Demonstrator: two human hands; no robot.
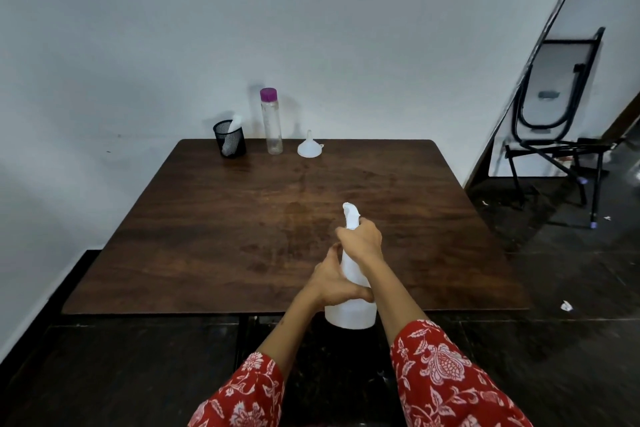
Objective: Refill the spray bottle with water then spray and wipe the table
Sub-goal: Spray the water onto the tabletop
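The white spray bottle (pixel 350 302) is held upright above the near edge of the dark wooden counter (pixel 207 236). The left hand (pixel 334 282) has its grip wrapped around the bottle body, and the right hand (pixel 360 241) has its grip closed around the neck under the spray head. At the far edge stand a clear bottle with purple cap (pixel 271 121), a white funnel (pixel 309 146) near it, and a black mesh cup (pixel 229 139) with a white cloth inside.
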